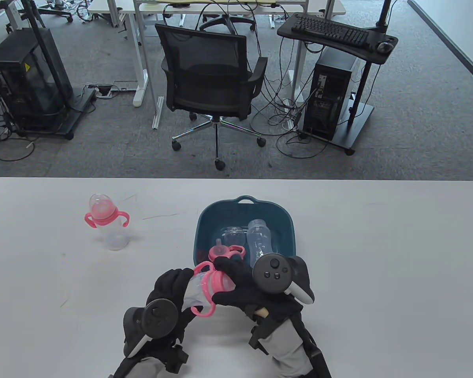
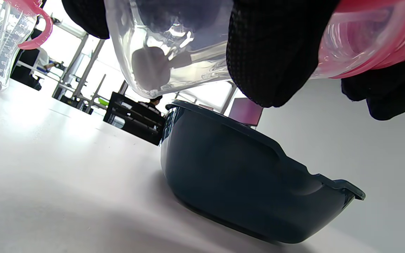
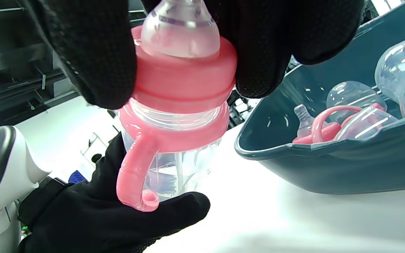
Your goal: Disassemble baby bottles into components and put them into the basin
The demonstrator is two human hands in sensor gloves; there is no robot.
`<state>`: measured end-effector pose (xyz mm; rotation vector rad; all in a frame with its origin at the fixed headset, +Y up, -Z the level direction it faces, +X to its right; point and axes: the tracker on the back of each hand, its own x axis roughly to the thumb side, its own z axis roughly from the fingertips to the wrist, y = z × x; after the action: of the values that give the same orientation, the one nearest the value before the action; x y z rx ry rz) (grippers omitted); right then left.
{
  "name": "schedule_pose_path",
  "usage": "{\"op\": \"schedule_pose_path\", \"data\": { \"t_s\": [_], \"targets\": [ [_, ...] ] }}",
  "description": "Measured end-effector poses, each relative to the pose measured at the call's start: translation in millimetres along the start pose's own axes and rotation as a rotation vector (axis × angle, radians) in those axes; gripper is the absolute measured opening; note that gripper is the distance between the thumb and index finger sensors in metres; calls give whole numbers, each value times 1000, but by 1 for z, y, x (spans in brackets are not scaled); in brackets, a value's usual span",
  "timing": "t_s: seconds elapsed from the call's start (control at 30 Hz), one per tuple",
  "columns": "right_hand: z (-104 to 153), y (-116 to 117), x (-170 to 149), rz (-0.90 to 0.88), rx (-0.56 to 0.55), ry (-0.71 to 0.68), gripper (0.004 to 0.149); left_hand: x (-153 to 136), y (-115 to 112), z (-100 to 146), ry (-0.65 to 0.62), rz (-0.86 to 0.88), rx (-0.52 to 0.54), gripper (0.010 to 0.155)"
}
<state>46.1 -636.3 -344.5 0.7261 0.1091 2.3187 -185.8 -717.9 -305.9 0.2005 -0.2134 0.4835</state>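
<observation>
I hold a clear baby bottle (image 1: 199, 292) with pink handles just in front of the teal basin (image 1: 205, 220). My left hand (image 1: 171, 289) grips the clear bottle body (image 2: 167, 52). My right hand (image 1: 236, 285) is curled round its pink screw collar (image 3: 185, 82), with the silicone teat (image 3: 180, 31) between the fingers. The collar stands slightly raised above the pink handle ring (image 3: 174, 135), with bottle thread showing between them. Inside the basin (image 3: 329, 168) lie a clear bottle body (image 1: 259, 240), a clear cap (image 1: 233, 235) and a pink collar with teat (image 1: 225, 252).
A second whole bottle (image 1: 106, 222) with pink handles and a clear cap stands upright on the white table (image 1: 378, 244) at the far left. Beyond the table's far edge are an office chair (image 1: 211, 82) and computer stands.
</observation>
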Motion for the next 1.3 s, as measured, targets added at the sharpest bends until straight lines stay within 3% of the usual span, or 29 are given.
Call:
{"op": "schedule_pose_path", "data": {
  "t_s": [0.4,0.93,1.3],
  "targets": [
    [12,-20,9,-8,-121,-77,78,-2,0,0,24,-2,-14,91],
    [34,-46,20,-22,-443,-210,78,-4,0,-1,47,-9,-31,91],
    [44,-59,12,21,-538,-175,77,-6,0,-2,65,-4,-34,91]
  ]
}}
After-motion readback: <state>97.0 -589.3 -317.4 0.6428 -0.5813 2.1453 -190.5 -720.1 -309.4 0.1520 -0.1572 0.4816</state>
